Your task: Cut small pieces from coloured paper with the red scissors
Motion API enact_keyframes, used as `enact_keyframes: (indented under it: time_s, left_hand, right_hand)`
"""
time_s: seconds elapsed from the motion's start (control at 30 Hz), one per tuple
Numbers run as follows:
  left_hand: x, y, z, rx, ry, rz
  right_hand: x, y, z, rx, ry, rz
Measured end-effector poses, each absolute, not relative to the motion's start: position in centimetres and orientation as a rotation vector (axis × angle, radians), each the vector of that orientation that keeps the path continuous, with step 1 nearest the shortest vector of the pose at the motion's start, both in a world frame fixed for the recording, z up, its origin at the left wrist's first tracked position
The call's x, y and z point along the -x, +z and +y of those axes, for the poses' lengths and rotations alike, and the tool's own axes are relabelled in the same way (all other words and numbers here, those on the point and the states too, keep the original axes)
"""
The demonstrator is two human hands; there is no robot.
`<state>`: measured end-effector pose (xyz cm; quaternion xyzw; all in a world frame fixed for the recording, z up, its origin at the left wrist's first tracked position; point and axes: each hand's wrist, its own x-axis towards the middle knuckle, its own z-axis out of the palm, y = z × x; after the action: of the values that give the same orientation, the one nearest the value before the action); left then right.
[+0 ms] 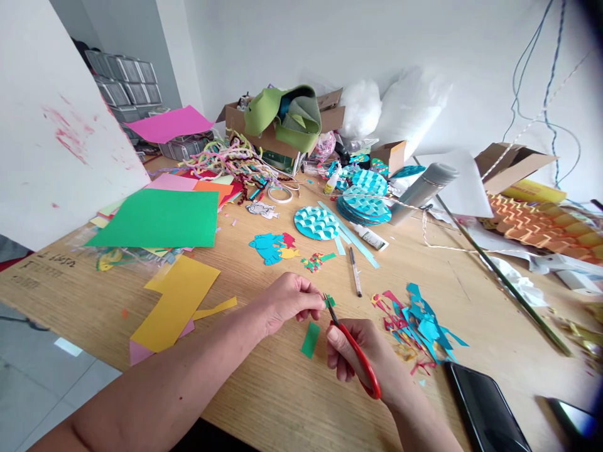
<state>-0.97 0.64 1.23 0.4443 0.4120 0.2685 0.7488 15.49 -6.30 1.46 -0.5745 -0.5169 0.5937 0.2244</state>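
My left hand (296,298) pinches a small piece of green paper (331,302) between thumb and fingertips. The red-handled scissors (360,361) are gripped in my right hand (355,351), their blades touching the green piece. Below my hands a green paper strip (310,340) lies on the wooden table (264,389). Just beyond them is a small heap of red, green and yellow bits (313,262). Blue, red and yellow fish-like cutouts (267,248) lie farther back to the left.
Blue and red scraps (426,320) and a black phone (487,408) lie on the right. A pen (355,271) and a patterned blue disc (316,223) are ahead. Green sheets (160,218) and yellow paper (183,295) lie left, with boxes (330,118) behind.
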Motion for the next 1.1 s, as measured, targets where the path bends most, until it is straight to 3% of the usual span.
enact_keyframes:
  time_s: [1.1]
  left_hand:
    - [1.07,1.32,0.70,-0.959,0.539,0.890]
  right_hand:
    - [-15.50,1.72,-6.33,1.606,1.662,-1.416]
